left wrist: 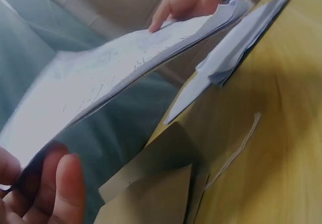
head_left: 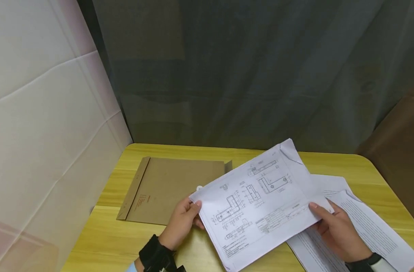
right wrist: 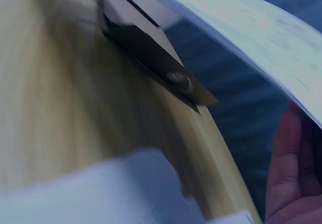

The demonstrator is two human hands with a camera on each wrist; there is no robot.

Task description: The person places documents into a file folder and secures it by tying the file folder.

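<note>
Both hands hold a thin stack of white sheets with technical drawings [head_left: 258, 200] lifted above a yellow wooden table [head_left: 101, 238]. My left hand [head_left: 181, 223] grips the stack's left edge, thumb on top. My right hand [head_left: 336, 228] pinches its right edge. The left wrist view shows the stack [left wrist: 126, 68] from beneath, with left fingers [left wrist: 63, 189] under it and the right hand [left wrist: 186, 2] at the far end. In the right wrist view the sheets [right wrist: 251, 38] slant overhead, right fingers [right wrist: 289, 183] below them.
A brown kraft envelope [head_left: 166, 189] lies flat on the table's left half, its flap and round button clasp [right wrist: 176, 80] near the sheets. More printed papers [head_left: 363, 230] lie on the table under my right hand. A white panel [head_left: 40, 132] stands left, a grey curtain [head_left: 244, 75] behind.
</note>
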